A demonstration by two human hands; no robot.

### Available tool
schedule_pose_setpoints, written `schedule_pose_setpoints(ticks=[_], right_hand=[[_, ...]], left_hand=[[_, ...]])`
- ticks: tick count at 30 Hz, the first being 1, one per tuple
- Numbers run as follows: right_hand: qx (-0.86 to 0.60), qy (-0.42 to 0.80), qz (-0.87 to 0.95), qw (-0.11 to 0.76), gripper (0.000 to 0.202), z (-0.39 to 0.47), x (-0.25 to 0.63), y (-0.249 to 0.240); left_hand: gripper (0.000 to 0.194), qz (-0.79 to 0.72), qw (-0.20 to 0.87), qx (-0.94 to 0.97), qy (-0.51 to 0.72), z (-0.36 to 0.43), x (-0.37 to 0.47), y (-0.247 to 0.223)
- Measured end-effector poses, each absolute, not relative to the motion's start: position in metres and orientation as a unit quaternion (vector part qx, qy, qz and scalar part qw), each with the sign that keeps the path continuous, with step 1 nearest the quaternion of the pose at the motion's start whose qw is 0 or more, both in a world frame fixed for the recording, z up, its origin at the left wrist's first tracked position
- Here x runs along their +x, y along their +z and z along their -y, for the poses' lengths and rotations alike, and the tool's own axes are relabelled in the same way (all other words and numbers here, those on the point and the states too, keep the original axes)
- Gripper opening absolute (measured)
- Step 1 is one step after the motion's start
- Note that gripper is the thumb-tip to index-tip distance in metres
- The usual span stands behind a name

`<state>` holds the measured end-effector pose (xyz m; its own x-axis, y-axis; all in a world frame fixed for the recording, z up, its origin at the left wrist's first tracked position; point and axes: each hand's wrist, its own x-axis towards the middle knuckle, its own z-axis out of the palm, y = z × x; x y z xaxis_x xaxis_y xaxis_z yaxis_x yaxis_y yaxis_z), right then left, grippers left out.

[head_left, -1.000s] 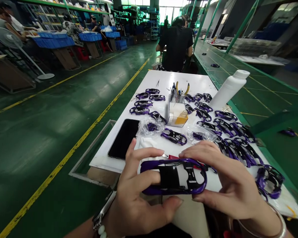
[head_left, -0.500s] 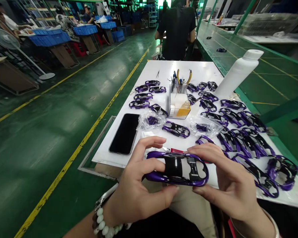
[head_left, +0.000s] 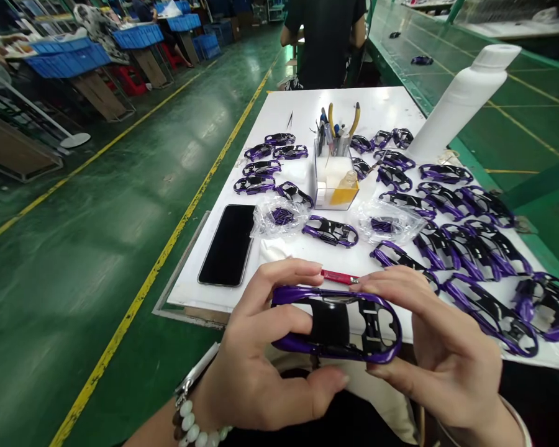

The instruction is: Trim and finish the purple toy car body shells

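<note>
Between my two hands, above the table's near edge, is a purple and black toy car body shell (head_left: 333,324) with open window gaps. My left hand (head_left: 265,354) grips its left end, the index finger reaching into the frame and the thumb below. On the right end, my right hand (head_left: 442,341) pinches the rim between fingers above and thumb below. Just behind the shell lies a red-handled cutter knife (head_left: 340,277), partly covered by my fingers. Another matching shell (head_left: 330,231) rests farther back on the white table (head_left: 186,288).
A black phone (head_left: 227,245) lies at left. Two plastic bags (head_left: 279,216) (head_left: 384,225) hold small purple parts. Behind them stands a clear tool holder (head_left: 335,186) with pliers. A white bottle (head_left: 466,102) and several car shells (head_left: 470,248) occupy the right. A person (head_left: 323,43) sits ahead.
The view has tilted down and shifted slightly. The shell has turned slightly in my hands, its right end lower, and more of the red knife shows.
</note>
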<state>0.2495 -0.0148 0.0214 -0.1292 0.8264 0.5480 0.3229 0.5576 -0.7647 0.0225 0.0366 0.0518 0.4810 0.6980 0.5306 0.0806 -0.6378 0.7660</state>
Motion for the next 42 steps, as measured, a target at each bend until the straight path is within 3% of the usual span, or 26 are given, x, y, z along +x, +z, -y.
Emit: schedule_pose_setpoints(ticks=[9,15,22,26,42], right_hand=[[-0.416,0.284,0.664,0.553,0.057,0.013,0.241,0.020],[-0.417,0.320,0.620,0.582,0.073,0.021,0.229,0.016],[-0.363,0.396,0.555,0.635,0.062,0.019,0.217,0.015],[-0.364,0.396,0.542,0.645,0.061,0.020,0.213,0.014],[-0.379,0.332,0.541,0.673,0.051,0.024,0.204,0.016]], left_hand=[[0.022,-0.306,0.361,0.736,0.484,-0.037,0.034,0.048],[0.029,-0.278,0.323,0.758,0.494,-0.038,0.035,0.044],[0.031,-0.262,0.316,0.774,0.482,-0.037,0.033,0.043],[0.020,-0.268,0.322,0.769,0.484,-0.034,0.035,0.046],[0.023,-0.276,0.273,0.783,0.487,-0.026,0.036,0.046]])
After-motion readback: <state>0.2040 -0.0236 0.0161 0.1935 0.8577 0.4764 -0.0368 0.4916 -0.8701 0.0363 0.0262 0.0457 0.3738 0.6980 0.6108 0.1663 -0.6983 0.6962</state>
